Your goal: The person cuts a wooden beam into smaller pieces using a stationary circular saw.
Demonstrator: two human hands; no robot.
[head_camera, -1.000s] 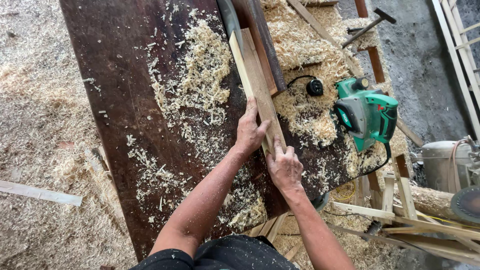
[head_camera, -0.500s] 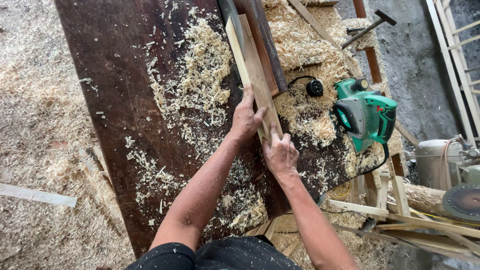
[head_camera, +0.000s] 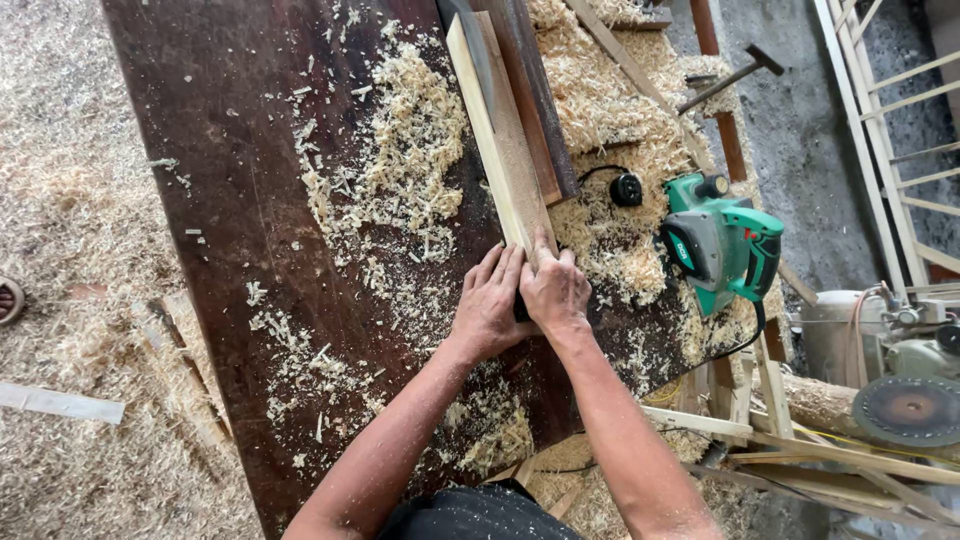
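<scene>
Pale wood shavings (head_camera: 405,150) lay scattered over the dark brown tabletop (head_camera: 230,200), thickest toward its right edge, where a green electric planer (head_camera: 722,243) rested on its side with its black cord (head_camera: 625,187) coiled just beside it. Both hands met at the near end of a long light-coloured wooden strip (head_camera: 500,150) that ran away toward the far edge of the tabletop. The left hand (head_camera: 490,305) lay flat with fingers spread, pressing down beside and against the strip's end, while the right hand (head_camera: 553,290) curled over the end itself, fingers bent on the wood; together they seemed to pin the strip so it could not slide. A darker board (head_camera: 535,110) lay along the strip's right side, touching it, perhaps serving as a stop. Off the far right corner a hammer (head_camera: 730,75) rested on a heap of shavings, and a round disc on a machine (head_camera: 912,408) stood on the floor beyond the right edge.
</scene>
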